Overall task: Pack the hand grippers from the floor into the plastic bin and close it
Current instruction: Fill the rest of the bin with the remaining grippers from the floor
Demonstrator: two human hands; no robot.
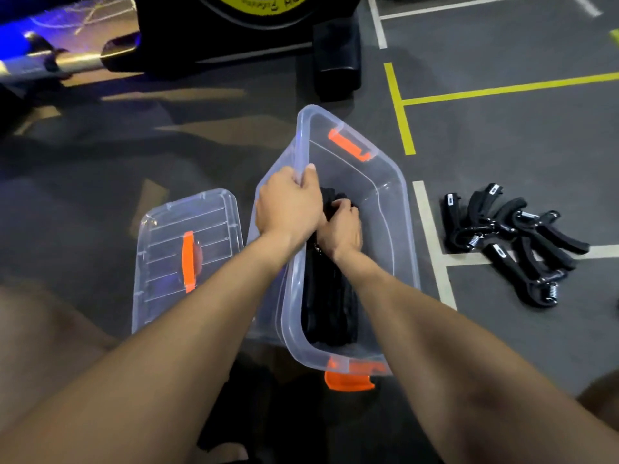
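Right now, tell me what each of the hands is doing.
Left hand: grips the bin rim.
Right hand: inside the bin, curled round black grippers.

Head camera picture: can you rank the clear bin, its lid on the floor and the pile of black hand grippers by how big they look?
Largest to smallest:
1. clear bin, tilted up by the left hand
2. lid, lying flat beside it
3. pile of hand grippers

The bin sits nearest the camera, which may exaggerate it.

I see both forearms bare to the edge of view, no sleeves, watch or bands. My left hand (pixel 288 205) and right hand (pixel 341 229) wear no gloves or rings.
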